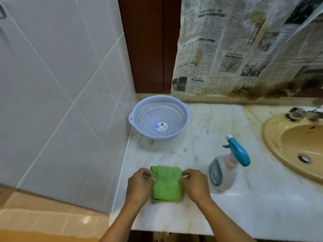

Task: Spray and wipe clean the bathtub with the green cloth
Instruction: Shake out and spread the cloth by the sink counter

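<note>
A folded green cloth lies on the white marble counter near its front edge. My left hand pinches the cloth's left edge and my right hand pinches its right edge, both near the far corners. A white spray bottle with a blue trigger head stands upright just right of my right hand, nozzle pointing left. The beige bathtub's tiled rim shows at the lower left, below the counter.
A pale blue plastic colander sits at the back left of the counter, by the white tiled wall. A beige sink with a chrome tap is at the right. Newspaper hangs over the wall behind.
</note>
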`<state>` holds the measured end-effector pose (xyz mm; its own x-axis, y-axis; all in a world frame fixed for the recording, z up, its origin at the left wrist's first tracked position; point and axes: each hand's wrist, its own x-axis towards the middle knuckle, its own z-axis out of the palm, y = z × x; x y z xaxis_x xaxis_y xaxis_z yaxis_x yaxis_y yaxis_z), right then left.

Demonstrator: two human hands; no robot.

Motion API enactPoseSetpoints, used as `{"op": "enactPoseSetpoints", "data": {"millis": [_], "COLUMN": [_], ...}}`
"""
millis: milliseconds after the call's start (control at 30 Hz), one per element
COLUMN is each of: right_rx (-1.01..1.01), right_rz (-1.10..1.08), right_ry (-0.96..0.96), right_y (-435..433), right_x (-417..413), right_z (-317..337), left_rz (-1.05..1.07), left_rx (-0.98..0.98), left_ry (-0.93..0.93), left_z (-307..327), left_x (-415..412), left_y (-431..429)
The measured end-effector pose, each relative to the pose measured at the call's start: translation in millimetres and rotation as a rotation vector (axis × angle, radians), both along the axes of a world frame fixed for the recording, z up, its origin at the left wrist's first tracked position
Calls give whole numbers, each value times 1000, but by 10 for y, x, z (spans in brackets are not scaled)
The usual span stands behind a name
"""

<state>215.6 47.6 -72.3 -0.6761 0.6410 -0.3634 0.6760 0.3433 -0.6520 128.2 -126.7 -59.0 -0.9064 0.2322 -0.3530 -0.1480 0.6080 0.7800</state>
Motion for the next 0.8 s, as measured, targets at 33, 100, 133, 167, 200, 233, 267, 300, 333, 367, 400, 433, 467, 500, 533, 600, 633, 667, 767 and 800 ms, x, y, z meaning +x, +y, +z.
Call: {"op": "enactPoseSetpoints", "data": {"millis": [33,100,133,167,200,233,267,300,333,367,400,433,467,500,533,600,633,667,767,800], "right_rx": [33,114,161,203,219,205,173,143,131,136,154,178,202,217,215,173,132,84,-17,-31], "right_rz": [3,31,62,109,169,235,293,330,341,334,324,313,305,300,296,260,210,145,-22,-58], "right_ry": [-20,-28,-20,-4,21,46,60,56,48,45,45,43,42,38,39,59,89,133,220,214], "right_y": [-18,-67,-103,-150,-204,-264,-326,-381,-422,-445,-459,-473,-482,-489,-489,-444,-393,-325,-126,-84], "right_x": [-18,-55,-77,-104,-132,-160,-187,-210,-233,-250,-262,-271,-280,-290,-296,-281,-258,-223,-70,-19], "right_z": [-5,22,56,90,119,145,167,182,189,188,198,226,260,291,315,354,381,405,457,460], "left_rz": [-10,-37,-58,-79,-100,-112,-118,-117,-115,-114,-115,-116,-117,-121,-125,-121,-111,-93,1,21], "left_rx": [-29,-76,-89,-95,-92,-82,-63,-36,-6,22,41,55,67,79,89,114,129,148,206,204], "left_ry": [10,26,27,20,17,17,20,25,33,39,43,42,40,38,37,47,55,62,107,146], "left_z": [-43,-117,-148,-171,-171,-149,-107,-64,-25,12,50,79,110,137,173,240,278,322,450,491], "left_x": [-27,-73,-92,-107,-116,-119,-114,-104,-97,-90,-79,-70,-62,-53,-42,-34,-41,-57,-134,-156], "left_y": [-11,-31,-41,-52,-61,-66,-70,-75,-85,-94,-104,-117,-122,-126,-127,-133,-145,-163,-229,-243]}}
